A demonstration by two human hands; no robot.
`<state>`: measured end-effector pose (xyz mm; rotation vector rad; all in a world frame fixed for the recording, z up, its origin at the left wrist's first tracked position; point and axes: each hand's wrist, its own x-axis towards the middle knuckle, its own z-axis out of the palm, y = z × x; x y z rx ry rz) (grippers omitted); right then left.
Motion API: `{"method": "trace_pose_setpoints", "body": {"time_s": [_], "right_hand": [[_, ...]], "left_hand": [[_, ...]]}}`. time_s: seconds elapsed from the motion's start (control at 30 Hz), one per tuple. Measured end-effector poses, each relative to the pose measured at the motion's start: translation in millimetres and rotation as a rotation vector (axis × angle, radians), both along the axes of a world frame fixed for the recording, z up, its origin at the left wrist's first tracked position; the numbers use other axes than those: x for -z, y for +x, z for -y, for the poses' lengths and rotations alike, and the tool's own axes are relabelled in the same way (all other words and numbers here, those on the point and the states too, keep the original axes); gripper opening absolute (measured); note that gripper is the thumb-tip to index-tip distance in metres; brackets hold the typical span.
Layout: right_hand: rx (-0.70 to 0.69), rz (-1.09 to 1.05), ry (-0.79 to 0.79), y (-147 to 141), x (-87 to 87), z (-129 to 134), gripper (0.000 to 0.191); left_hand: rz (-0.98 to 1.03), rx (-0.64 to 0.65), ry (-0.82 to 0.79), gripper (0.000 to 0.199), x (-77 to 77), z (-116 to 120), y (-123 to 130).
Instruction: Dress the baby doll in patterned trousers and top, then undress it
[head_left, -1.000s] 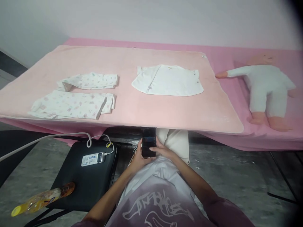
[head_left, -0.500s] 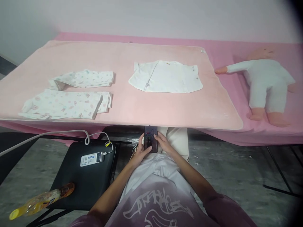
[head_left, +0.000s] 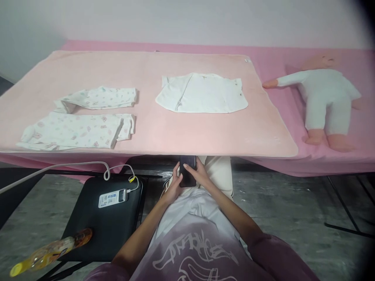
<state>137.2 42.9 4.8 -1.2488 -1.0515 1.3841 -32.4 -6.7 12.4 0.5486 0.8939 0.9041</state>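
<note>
A dark smartphone is held upright over my lap, just below the table's front edge. My left hand is wrapped round its left side and lower edge. My right hand grips the right side, its thumb lying across the screen. On the pink mat above lie a white baby shirt, spread flat, and patterned baby clothes to the left, folded in two pieces. A doll in white clothing lies at the right on the pink cloth.
The light pink mat covers much of the table. At my left, a black stool bears a white power bank with a white cable plugged in, and a yellow-capped bottle.
My right thumb has moved left across the phone's screen, and the screen now looks darker. My left thumb has drawn back to the phone's edge. The view has shifted slightly.
</note>
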Motion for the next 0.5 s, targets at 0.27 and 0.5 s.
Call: {"method": "trace_pose_setpoints", "body": {"time_s": [0.27, 0.5], "right_hand": [[-0.025, 0.019, 0.07, 6.0, 6.4, -1.1, 0.044], [0.03, 0.024, 0.02, 19.7, 4.0, -18.2, 0.042]], "left_hand": [[0.0, -0.054, 0.012, 0.097, 5.4, 1.1, 3.5], [0.019, -0.055, 0.014, 0.095, 6.7, -0.2, 4.8]]}}
